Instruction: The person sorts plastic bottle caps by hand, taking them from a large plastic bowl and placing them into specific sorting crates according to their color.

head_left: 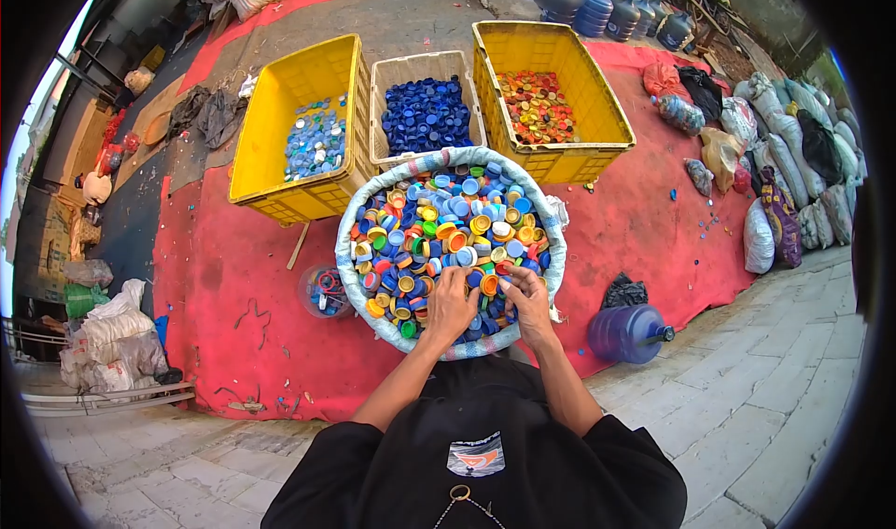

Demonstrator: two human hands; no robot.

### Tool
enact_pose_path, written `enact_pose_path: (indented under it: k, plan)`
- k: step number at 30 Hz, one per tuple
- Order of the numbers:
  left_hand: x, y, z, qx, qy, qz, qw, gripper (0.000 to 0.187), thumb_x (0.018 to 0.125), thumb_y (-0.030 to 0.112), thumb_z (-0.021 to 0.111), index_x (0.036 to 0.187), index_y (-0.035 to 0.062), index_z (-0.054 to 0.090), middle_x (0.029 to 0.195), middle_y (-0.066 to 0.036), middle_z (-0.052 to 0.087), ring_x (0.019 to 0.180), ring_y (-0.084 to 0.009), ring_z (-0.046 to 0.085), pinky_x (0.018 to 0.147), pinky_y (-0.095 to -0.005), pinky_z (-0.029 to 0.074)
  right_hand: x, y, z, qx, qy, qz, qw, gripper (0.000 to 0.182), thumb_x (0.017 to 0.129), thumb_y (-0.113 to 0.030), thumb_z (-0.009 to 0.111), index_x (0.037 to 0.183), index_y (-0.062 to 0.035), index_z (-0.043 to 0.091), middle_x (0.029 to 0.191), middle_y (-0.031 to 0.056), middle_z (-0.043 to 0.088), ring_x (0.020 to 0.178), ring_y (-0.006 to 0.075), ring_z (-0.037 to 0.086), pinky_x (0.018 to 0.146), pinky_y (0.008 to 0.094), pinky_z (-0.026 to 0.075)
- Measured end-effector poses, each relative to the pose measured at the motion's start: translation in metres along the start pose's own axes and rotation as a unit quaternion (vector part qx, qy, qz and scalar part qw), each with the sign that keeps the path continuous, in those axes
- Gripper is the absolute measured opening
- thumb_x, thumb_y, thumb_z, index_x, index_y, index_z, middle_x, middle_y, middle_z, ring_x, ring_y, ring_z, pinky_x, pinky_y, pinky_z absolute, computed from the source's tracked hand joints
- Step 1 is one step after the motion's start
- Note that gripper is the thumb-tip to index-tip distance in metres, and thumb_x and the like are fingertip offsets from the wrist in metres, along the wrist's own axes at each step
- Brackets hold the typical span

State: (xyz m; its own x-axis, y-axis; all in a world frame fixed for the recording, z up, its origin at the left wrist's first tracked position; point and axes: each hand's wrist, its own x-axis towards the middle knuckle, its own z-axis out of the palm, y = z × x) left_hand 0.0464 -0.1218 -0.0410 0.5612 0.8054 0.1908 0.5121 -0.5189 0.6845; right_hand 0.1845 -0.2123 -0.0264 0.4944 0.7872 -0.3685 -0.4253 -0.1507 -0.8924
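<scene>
A round basket (pixel 346 249) with a cloth-wrapped rim stands in front of me, heaped with bottle caps (pixel 448 235) of many colours. My left hand (pixel 450 307) is over the near part of the heap, its fingers bent and drawn together among the caps; what they hold, if anything, is hidden. My right hand (pixel 528 303) is beside it, thumb and forefinger pinched at a small bottle cap. An orange cap (pixel 489 285) lies between the two hands, close to the right thumb.
Beyond the basket stand a yellow crate (pixel 250 156) with light-blue and white caps, a whitish crate (pixel 420 62) with dark-blue caps and another yellow crate (pixel 569 160) with red, orange and yellow caps. A large blue water bottle (pixel 621 334) lies right, near filled sacks (pixel 789 137).
</scene>
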Motion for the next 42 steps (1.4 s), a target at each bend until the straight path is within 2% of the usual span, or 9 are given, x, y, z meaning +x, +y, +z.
enact_pose_path:
  k: [15,18,20,23,28,29,33,37,42]
  plan:
    - [-0.002,0.010,0.002,-0.031,0.024,-0.040,0.998,0.025,0.075,0.008,0.074,0.093,0.0018,0.057,0.100,-0.016,0.052,0.090,-0.0362,0.058,0.075,-0.0433,0.048,0.002,-0.001,0.000,0.006,-0.006,0.010,1.000,0.042,0.087,-0.017,0.070,0.122,-0.0015,0.053,0.099,0.0064,0.064,0.061,0.0038,0.048,0.054,0.0191,0.039]
    - [0.000,0.007,-0.002,-0.066,0.039,-0.016,0.997,0.022,0.076,0.007,0.076,0.088,0.0007,0.059,0.087,-0.012,0.060,0.077,-0.0270,0.063,0.066,-0.0363,0.049,0.000,-0.003,-0.001,0.026,-0.006,0.009,1.000,0.040,0.087,-0.017,0.069,0.121,-0.0021,0.054,0.095,0.0051,0.063,0.061,0.0042,0.049,0.054,0.0193,0.038]
    - [-0.002,0.009,-0.013,-0.144,-0.024,-0.125,0.981,0.022,0.078,0.011,0.077,0.089,0.0023,0.060,0.084,-0.009,0.063,0.068,-0.0196,0.063,0.061,-0.0310,0.048,0.001,-0.001,-0.004,0.049,-0.011,0.030,0.998,0.037,0.089,-0.018,0.066,0.120,-0.0028,0.054,0.092,0.0041,0.062,0.060,0.0059,0.050,0.054,0.0210,0.039]
    - [-0.001,0.011,-0.027,-0.338,-0.062,-0.258,0.903,0.023,0.081,0.017,0.077,0.092,0.0041,0.062,0.075,-0.005,0.063,0.058,-0.0125,0.058,0.056,-0.0247,0.045,-0.001,-0.008,-0.001,0.140,-0.009,0.063,0.988,0.032,0.091,-0.020,0.059,0.119,-0.0036,0.055,0.088,0.0029,0.060,0.060,0.0086,0.051,0.054,0.0242,0.040]
    - [-0.001,0.005,-0.048,-0.675,-0.041,-0.365,0.640,0.024,0.089,0.014,0.068,0.108,0.0026,0.058,0.087,-0.004,0.063,0.070,-0.0110,0.060,0.064,-0.0246,0.053,0.002,-0.018,0.017,0.289,-0.013,0.125,0.949,0.032,0.090,-0.020,0.052,0.117,-0.0031,0.054,0.100,0.0102,0.062,0.081,0.0197,0.060,0.067,0.0332,0.048]
    - [-0.001,-0.002,-0.049,-0.690,-0.045,-0.365,0.624,0.019,0.091,0.010,0.064,0.108,0.0017,0.058,0.092,-0.005,0.062,0.080,-0.0135,0.062,0.071,-0.0299,0.058,0.001,-0.024,0.019,0.297,-0.043,0.122,0.946,0.038,0.085,-0.016,0.051,0.121,-0.0020,0.052,0.110,0.0147,0.060,0.097,0.0252,0.060,0.082,0.0383,0.051]
    - [0.003,-0.010,-0.051,-0.744,-0.002,-0.375,0.553,0.020,0.093,0.008,0.060,0.110,0.0004,0.058,0.102,-0.009,0.063,0.092,-0.0229,0.065,0.082,-0.0352,0.058,0.003,-0.029,0.035,0.357,-0.092,0.114,0.922,0.058,0.071,-0.005,0.049,0.129,0.0017,0.045,0.124,0.0197,0.054,0.117,0.0308,0.053,0.105,0.0449,0.042]
    - [0.008,-0.020,-0.057,-0.791,0.005,-0.367,0.489,0.025,0.089,0.001,0.058,0.114,-0.0034,0.055,0.107,-0.013,0.059,0.103,-0.0257,0.061,0.091,-0.0389,0.054,0.006,-0.028,0.046,0.345,-0.115,0.110,0.925,0.066,0.068,0.005,0.047,0.133,0.0106,0.037,0.129,0.0240,0.051,0.124,0.0391,0.050,0.112,0.0487,0.036]
    - [0.042,-0.030,-0.072,-0.809,0.016,-0.375,0.452,0.040,0.078,-0.010,0.045,0.117,-0.0092,0.051,0.118,-0.020,0.052,0.116,-0.0323,0.052,0.104,-0.0404,0.045,0.029,-0.039,0.069,0.283,-0.089,0.104,0.949,0.058,0.072,0.014,0.042,0.129,0.0160,0.036,0.124,0.0256,0.052,0.120,0.0387,0.053,0.109,0.0464,0.041]
